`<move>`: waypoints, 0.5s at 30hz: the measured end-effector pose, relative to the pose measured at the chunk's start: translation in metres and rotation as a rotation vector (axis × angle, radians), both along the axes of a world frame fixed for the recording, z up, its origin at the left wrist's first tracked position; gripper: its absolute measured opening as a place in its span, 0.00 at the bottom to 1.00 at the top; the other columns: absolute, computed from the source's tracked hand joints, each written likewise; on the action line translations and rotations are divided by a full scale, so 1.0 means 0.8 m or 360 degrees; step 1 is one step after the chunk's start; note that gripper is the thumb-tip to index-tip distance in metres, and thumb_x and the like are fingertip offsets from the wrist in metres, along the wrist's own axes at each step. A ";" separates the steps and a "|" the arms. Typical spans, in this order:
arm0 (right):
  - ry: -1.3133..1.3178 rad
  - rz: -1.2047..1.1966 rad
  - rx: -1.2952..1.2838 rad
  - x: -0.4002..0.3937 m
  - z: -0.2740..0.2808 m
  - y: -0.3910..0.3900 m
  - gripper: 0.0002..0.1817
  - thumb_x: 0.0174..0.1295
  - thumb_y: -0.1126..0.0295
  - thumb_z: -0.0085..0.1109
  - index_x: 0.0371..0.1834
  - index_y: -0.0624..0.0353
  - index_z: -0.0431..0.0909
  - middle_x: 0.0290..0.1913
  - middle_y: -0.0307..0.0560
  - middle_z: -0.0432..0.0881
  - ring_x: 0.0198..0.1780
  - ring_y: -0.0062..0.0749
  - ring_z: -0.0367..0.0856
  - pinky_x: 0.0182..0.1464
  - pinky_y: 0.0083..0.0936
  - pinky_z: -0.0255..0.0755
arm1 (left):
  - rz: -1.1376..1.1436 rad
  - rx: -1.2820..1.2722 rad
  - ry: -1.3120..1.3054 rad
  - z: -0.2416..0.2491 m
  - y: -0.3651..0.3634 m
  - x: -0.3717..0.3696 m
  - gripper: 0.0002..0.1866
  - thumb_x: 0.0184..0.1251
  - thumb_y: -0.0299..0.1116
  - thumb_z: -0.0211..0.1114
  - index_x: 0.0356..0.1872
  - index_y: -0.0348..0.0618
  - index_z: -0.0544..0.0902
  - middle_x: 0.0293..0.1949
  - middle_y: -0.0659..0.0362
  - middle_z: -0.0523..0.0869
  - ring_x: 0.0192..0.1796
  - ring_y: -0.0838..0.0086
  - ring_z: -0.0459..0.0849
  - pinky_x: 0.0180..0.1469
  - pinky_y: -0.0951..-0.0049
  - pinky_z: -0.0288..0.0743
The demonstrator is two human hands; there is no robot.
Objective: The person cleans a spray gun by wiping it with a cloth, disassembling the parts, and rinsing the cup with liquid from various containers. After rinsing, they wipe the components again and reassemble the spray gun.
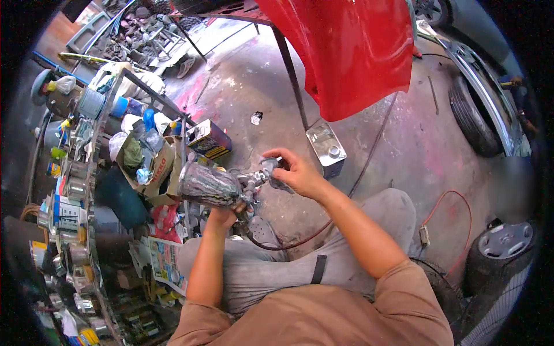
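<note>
A paint spray gun (245, 187) with a paint-stained metal cup (209, 185) is held over my lap. My left hand (222, 217) grips the gun's handle from below. My right hand (294, 172) is closed on a grey rag (272, 173) pressed against the gun's front end. A dark hose (288, 242) runs from the handle down across my grey trousers.
A red car panel (358, 52) hangs on a metal stand ahead. A metal can (326, 149) and a yellow-labelled can (209, 139) stand on the stained concrete floor. Cluttered shelves of tins (75, 190) lie left; a car (479, 98) and a wheel (506, 241) right.
</note>
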State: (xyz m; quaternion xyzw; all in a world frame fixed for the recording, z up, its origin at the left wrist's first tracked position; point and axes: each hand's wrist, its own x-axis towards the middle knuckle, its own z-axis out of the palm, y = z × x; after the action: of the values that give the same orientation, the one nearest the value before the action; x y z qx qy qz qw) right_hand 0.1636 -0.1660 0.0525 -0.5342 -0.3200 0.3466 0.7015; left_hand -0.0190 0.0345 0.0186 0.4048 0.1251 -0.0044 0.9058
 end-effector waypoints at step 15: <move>0.0514 0.0036 -0.0481 0.003 -0.055 0.008 0.10 0.69 0.63 0.56 0.45 0.57 0.76 0.35 0.37 0.79 0.32 0.20 0.76 0.36 0.23 0.73 | 0.0394 0.0559 0.0245 -0.079 0.010 -0.009 0.20 0.75 0.41 0.56 0.63 0.46 0.71 0.58 0.59 0.78 0.60 0.70 0.76 0.62 0.66 0.74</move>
State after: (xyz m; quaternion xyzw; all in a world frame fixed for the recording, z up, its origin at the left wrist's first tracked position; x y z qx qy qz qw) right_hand 0.1659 -0.1600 0.0085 -0.5671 -0.1541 0.4795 0.6517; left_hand -0.0264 0.0429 -0.0445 0.5361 0.2413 0.0979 0.8030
